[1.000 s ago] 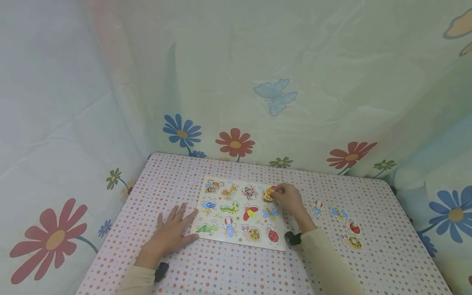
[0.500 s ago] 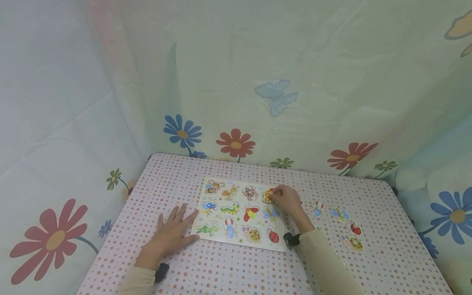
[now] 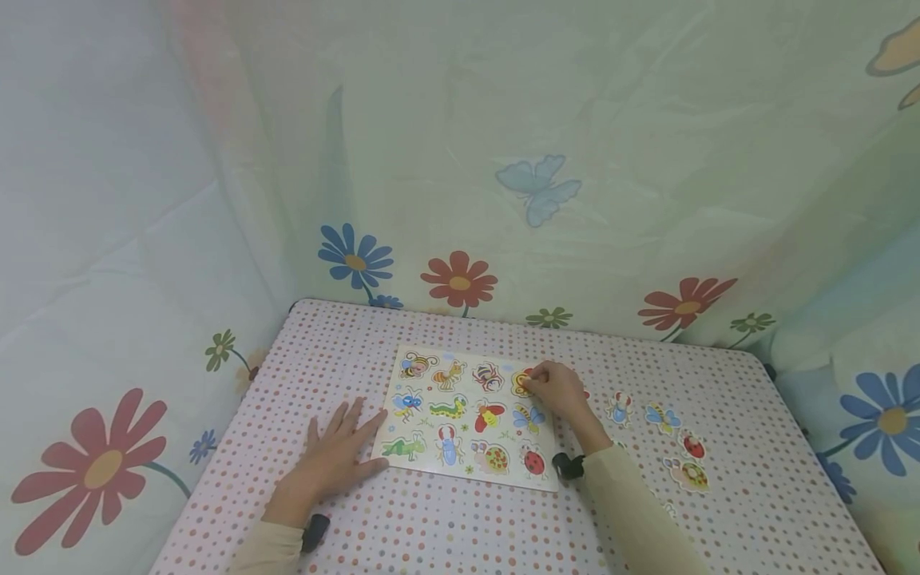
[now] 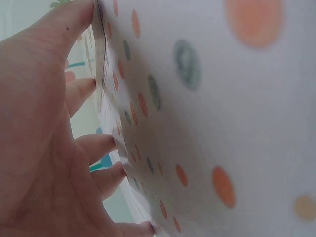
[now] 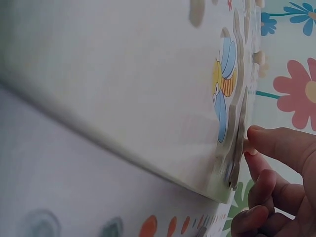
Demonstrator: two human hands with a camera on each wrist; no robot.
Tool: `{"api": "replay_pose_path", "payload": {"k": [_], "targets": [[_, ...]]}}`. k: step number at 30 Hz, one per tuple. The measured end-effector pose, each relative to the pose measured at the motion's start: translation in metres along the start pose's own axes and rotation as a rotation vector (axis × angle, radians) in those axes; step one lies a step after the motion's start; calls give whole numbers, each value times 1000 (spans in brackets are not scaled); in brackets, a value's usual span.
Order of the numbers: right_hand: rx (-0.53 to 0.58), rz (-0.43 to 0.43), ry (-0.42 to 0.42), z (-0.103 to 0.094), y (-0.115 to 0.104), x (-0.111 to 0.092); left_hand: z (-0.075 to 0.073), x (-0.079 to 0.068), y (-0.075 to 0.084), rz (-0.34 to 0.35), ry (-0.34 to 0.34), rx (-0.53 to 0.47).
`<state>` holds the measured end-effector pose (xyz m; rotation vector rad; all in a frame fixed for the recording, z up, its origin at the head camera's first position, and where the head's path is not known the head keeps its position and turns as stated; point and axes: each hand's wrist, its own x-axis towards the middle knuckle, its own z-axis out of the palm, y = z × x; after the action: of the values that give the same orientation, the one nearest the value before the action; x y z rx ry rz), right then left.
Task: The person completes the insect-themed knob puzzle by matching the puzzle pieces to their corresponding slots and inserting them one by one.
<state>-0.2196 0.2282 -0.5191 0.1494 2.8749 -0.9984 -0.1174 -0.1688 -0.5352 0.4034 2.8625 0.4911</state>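
Note:
A white puzzle board (image 3: 514, 477) with rows of bug pictures lies on the table. At its upper right corner, my right hand (image 3: 564, 390) pinches a yellow puzzle piece (image 3: 518, 382), partly covered by the fingers. In the right wrist view, thumb and forefinger hold the small knob (image 5: 250, 146) of that piece (image 5: 239, 153), which sits slightly raised and tilted over the board. My left hand (image 3: 332, 455) is spread beside the board's left edge. Its thumb and fingertips touch the board edge and the tabletop in the left wrist view.
Right of the board lie loose pieces: a blue beetle (image 3: 620, 408), a winged bug (image 3: 663, 417), a ladybird (image 3: 692, 446) and a green spotted bug (image 3: 688, 476). More are partly hidden by the right arm. A dotted cloth (image 3: 446, 527) covers the table; flowered curtains (image 3: 417, 160) enclose it.
The yellow piece has shifted slightly and sits lower at the upper right corner of the board, still pinched by my right hand. My left hand stays put.

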Motion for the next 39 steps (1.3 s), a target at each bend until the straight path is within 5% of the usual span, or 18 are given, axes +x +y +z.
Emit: {"api": "replay_pose_path", "payload": {"k": [22,39], "targets": [[-38,-2,-39,-1,-3,2,-1,-1,2,5,6,6],[-8,-60,21,-22,-15,-19,-5,-4,4,2,3,6]]}}
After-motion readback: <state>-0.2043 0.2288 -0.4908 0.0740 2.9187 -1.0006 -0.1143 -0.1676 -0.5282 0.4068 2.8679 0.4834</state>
